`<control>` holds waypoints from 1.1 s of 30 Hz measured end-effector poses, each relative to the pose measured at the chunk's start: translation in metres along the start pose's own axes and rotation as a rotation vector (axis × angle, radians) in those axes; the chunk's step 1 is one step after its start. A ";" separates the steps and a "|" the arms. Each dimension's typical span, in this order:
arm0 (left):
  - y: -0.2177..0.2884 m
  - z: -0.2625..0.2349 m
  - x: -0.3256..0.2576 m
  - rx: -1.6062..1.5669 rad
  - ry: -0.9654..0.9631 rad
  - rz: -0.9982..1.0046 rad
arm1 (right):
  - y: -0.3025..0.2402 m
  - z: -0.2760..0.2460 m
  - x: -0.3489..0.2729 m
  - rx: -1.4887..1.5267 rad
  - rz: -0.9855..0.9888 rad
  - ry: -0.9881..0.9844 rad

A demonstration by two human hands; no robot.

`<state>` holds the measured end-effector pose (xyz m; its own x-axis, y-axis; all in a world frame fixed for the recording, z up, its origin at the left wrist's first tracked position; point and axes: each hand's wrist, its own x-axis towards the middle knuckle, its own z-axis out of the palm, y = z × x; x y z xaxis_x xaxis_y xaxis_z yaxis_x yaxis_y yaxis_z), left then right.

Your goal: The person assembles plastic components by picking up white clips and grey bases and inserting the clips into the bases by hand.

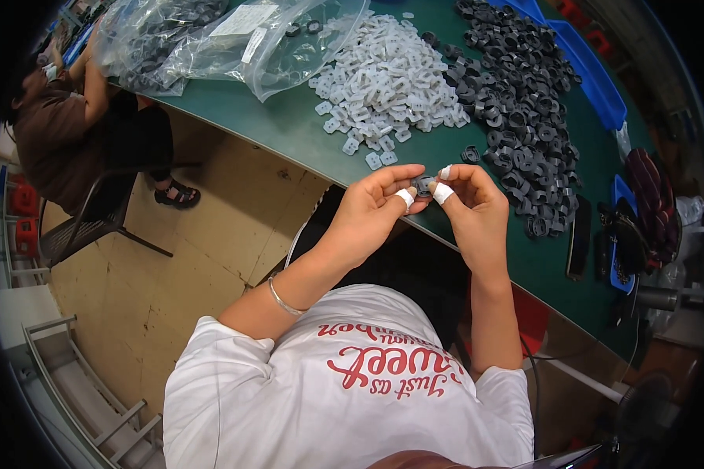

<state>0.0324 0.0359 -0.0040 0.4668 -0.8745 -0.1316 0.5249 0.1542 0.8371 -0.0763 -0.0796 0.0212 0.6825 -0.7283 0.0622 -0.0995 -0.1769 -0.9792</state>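
My left hand (373, 207) and my right hand (475, 209) meet just over the near edge of the green table. Between their fingertips they pinch one small dark grey plastic part (423, 185), partly covered by the fingers. White tape wraps both thumbs and a finger of my right hand. Beyond my hands lies a heap of small white plastic pieces (399, 74). To its right spreads a heap of dark grey ring-shaped plastic parts (524, 117). A single loose dark part (470, 154) rests close to my right fingers.
Clear plastic bags (270, 55) with dark parts lie at the far left of the green table (289, 125). A blue tray (590, 74) stands at the right, a dark phone-like slab (579, 237) nearer. Another person (62, 133) sits on a chair at the left.
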 end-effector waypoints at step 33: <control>-0.001 0.002 0.002 0.030 0.057 0.012 | -0.003 0.002 -0.007 0.253 0.229 -0.208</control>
<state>0.0317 0.0335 -0.0039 0.5129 -0.8451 -0.1507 0.4981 0.1500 0.8540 -0.0789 -0.0726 0.0234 0.7980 -0.5755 -0.1787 -0.1030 0.1620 -0.9814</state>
